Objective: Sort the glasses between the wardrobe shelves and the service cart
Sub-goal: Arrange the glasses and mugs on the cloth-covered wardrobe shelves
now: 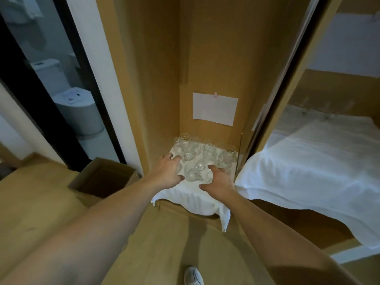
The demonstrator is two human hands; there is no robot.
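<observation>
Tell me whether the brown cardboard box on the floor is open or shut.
Open: the brown cardboard box has its flaps up and its dark inside visible.

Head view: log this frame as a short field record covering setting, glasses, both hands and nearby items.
setting: wooden wardrobe shelf, seen from above
glasses: cluster of clear glasses standing on a white cloth that hangs over the shelf's front edge
left hand: left hand open, fingers spread at the cluster's left side
right hand: right hand open, reaching the cluster's right front; grasp cannot be told
back wall: white paper sheet fixed above the glasses
nearby: open cardboard box to the left
service cart: not in view
</observation>
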